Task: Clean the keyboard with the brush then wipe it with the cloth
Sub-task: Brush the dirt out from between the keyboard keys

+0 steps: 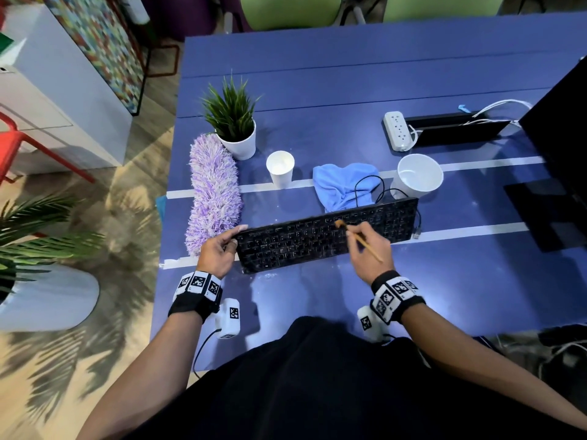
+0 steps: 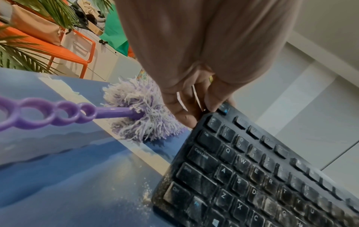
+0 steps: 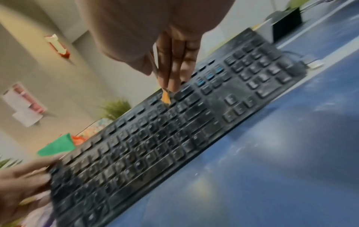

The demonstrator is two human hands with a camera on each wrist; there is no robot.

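Our right hand (image 1: 368, 249) pinches the brush (image 1: 359, 238) like a pencil, bristles touching keys in an upper row just ahead of our fingertips. Our left hand (image 1: 219, 252) grips the end of the keyboard (image 1: 317, 239), fingers curled round its edge. We judge short strokes along each gap best, keeping that end pinned. Beyond our right fingers lies the cloth (image 1: 343, 185), waiting.

Dusty black plastic keyboard (image 1: 324, 236), glossy blue table (image 1: 317, 74), soft cloth (image 1: 343, 185), fluffy duster (image 1: 214, 192)
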